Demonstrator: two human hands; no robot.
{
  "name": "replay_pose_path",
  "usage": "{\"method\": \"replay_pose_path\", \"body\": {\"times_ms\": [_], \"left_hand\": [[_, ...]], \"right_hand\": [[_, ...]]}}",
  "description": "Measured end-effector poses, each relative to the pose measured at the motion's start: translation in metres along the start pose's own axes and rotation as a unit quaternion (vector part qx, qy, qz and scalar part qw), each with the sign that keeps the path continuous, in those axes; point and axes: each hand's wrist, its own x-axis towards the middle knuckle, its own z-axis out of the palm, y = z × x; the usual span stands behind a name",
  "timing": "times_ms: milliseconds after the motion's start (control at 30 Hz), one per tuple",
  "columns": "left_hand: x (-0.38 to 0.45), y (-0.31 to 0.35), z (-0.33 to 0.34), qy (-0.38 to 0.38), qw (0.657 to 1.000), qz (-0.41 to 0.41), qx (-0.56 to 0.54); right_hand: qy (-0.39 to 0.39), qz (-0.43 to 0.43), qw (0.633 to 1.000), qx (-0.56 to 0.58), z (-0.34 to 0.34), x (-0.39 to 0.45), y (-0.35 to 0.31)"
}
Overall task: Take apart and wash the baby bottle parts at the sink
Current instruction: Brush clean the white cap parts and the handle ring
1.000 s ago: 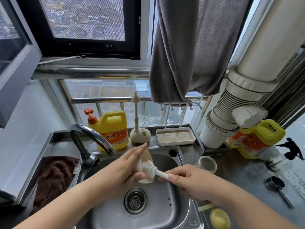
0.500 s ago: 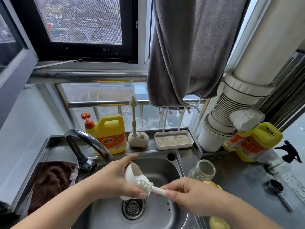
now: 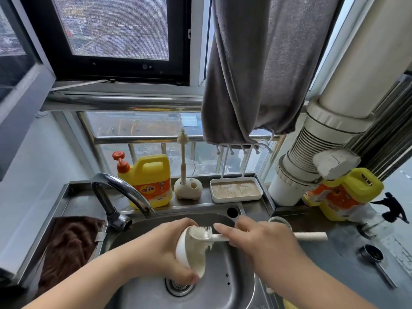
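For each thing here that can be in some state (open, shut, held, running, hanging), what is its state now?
Left hand: grips the white cap.
White cap: held over the sink, opening toward the brush.
Right hand: holds the brush handle.
Brush: head inside the cap.
Tap: no water running.
Grey towel: hanging.
Glass jar: open, no lid.

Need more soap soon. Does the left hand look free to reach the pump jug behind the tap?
Probably not yet: the left hand grips the white cap, and the tap arches between it and the jug.
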Motion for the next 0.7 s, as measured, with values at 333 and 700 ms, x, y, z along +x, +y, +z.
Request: {"method": "replay_pose_path", "body": {"times_ms": [333,700], "left_hand": [[0.000,-0.008,0.009,0.172,0.937,0.175,0.250],[0.001,-0.013,0.005,0.168,0.951,0.168,0.199]], "right_hand": [[-0.230,0.143,0.915,0.299,-0.014,0.003,-0.017],[-0.003,0.138,0.979,0.152,-0.011,0.010,-0.010]]}}
